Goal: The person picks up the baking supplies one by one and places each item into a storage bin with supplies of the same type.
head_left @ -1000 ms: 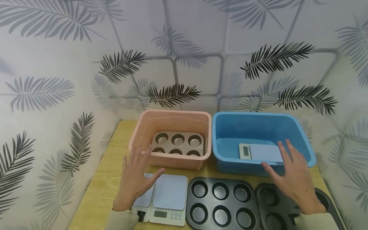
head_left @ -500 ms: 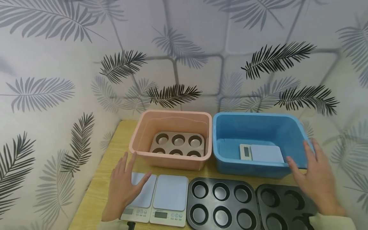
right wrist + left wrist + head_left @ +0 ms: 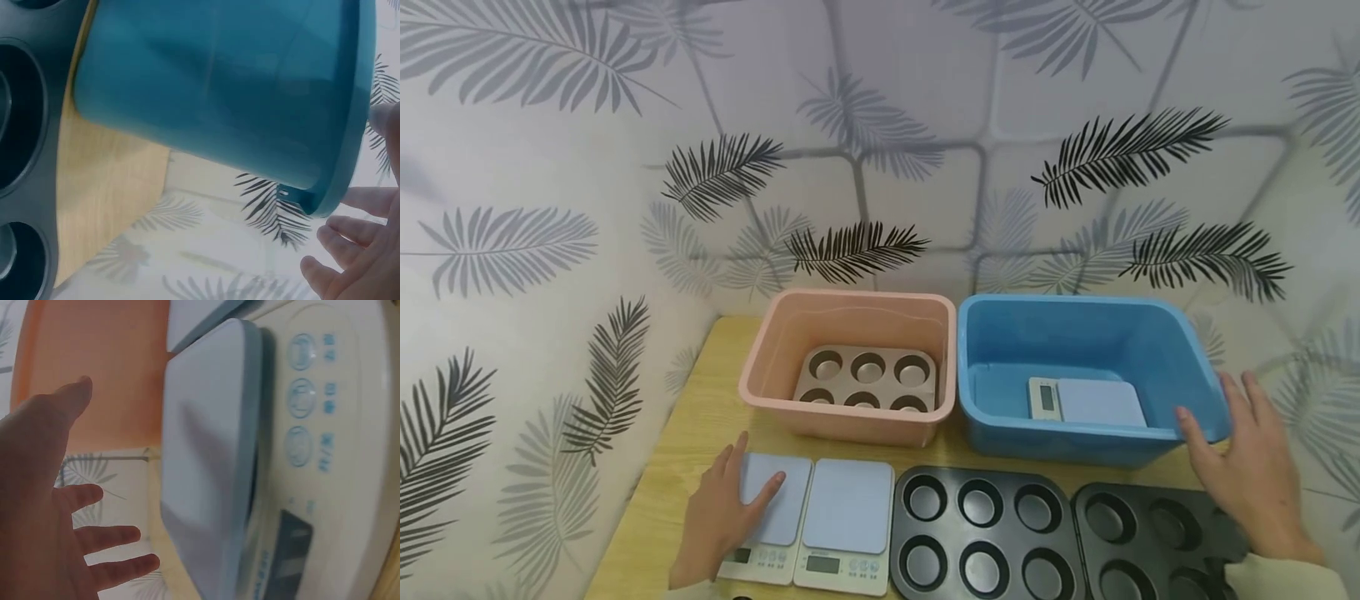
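Observation:
My left hand (image 3: 718, 517), fingers spread, hovers at the left side of a white kitchen scale (image 3: 784, 500). The left wrist view shows the scale's plate and buttons beside that hand (image 3: 37, 506), which holds nothing. A second kitchen scale (image 3: 847, 508) lies right of the first. My right hand (image 3: 1255, 467) is at the front right corner of the blue tub (image 3: 1075, 446). Its thumb is at the rim, with the other fingers straight and spread past the corner in the right wrist view. Inside the blue tub lies another kitchen scale (image 3: 1101, 402).
A pink tub (image 3: 850, 423) holding a light muffin tin (image 3: 887, 375) stands left of the blue one. Two dark muffin tins lie in front, one in the middle (image 3: 951, 533) and one at right (image 3: 1142, 558), partly under my right hand. Patterned cloth (image 3: 880, 192) surrounds the wooden table (image 3: 677, 433).
My left hand has moved left and down from the pink tub's front to the left scale. The right hand has moved right, from over the blue tub's front to its right corner.

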`<state>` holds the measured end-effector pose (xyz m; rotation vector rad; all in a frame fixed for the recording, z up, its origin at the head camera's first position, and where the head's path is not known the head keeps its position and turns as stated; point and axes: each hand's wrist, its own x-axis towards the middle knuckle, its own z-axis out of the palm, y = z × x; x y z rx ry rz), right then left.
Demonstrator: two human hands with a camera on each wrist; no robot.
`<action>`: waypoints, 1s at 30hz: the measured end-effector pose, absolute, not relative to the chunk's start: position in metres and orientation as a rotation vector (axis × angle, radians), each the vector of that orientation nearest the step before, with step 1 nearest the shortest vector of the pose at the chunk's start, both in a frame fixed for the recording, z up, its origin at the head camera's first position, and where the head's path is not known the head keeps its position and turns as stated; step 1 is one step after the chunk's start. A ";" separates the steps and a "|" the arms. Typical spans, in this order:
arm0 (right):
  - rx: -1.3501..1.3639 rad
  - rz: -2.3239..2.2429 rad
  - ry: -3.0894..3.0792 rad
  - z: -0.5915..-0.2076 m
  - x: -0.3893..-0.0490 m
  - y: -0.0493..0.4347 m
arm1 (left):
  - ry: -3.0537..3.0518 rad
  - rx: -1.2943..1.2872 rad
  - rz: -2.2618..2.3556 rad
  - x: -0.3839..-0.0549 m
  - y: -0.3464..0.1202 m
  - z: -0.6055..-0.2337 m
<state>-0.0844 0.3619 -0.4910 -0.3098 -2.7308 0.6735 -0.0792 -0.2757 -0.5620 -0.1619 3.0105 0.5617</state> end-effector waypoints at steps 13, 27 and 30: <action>-0.354 0.777 -2.724 -0.508 -0.087 0.373 | 2.987 -0.246 0.544 -0.078 -0.277 -0.590; -0.415 0.876 -2.641 -0.523 -0.092 0.370 | 2.942 -0.434 0.737 -0.081 -0.286 -0.600; -0.409 0.889 -2.624 -0.521 -0.091 0.369 | 2.917 -0.474 0.751 -0.080 -0.289 -0.598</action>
